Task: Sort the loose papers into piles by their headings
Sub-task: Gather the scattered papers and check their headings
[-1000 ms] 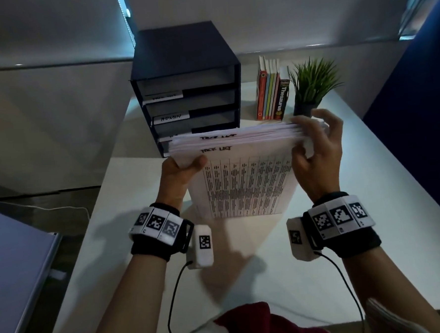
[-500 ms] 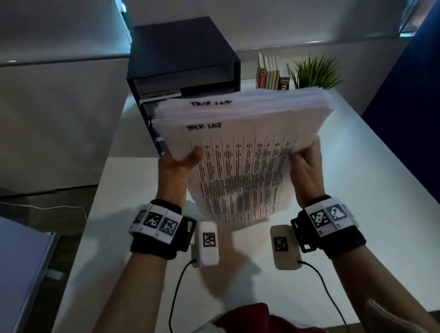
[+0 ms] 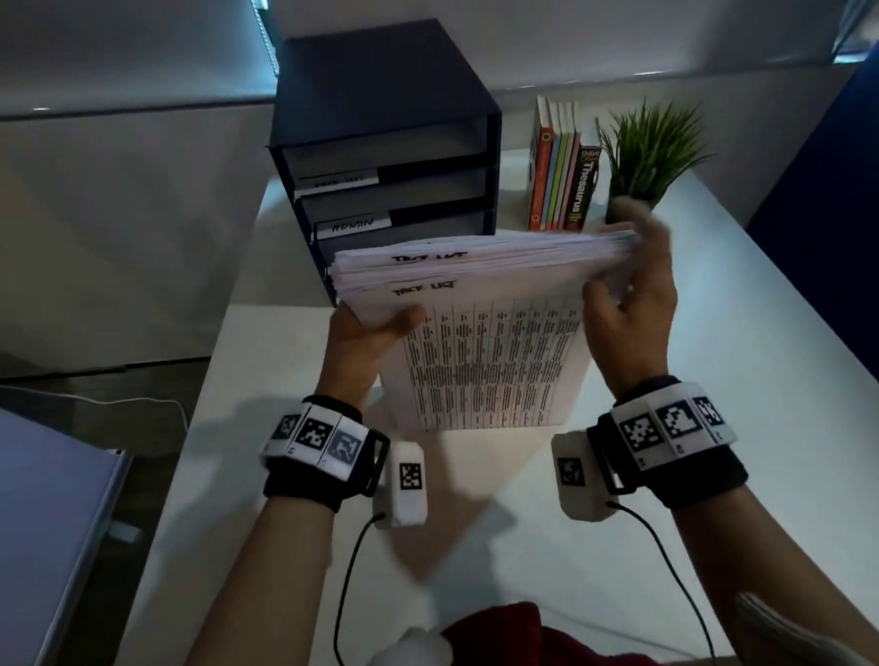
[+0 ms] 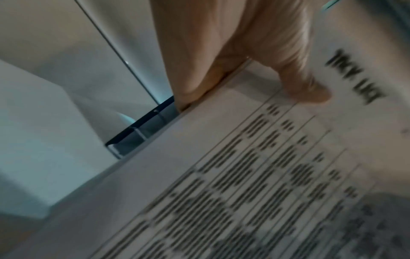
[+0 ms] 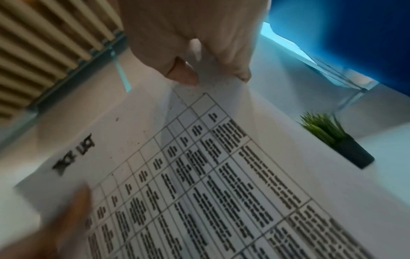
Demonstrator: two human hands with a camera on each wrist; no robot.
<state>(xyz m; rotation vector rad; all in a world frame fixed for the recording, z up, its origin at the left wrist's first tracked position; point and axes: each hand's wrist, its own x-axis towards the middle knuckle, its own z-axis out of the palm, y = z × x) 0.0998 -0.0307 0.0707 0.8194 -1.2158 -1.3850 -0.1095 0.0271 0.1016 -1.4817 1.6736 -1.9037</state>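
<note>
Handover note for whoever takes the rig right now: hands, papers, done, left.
Left hand: grips the left edge of the paper stack, thumb on the front sheet.
Right hand: pinches the right edge of the front sheet, blurred, near the stack's right end.
Papers: the whole stack is held above the desk, in front of the drawer unit. The two visible headings read roughly "TASK LIST"; the front sheet hangs down.
Done: no piles on the desk yet.
Left: peel sheets off, read headings, lay piles.
</note>
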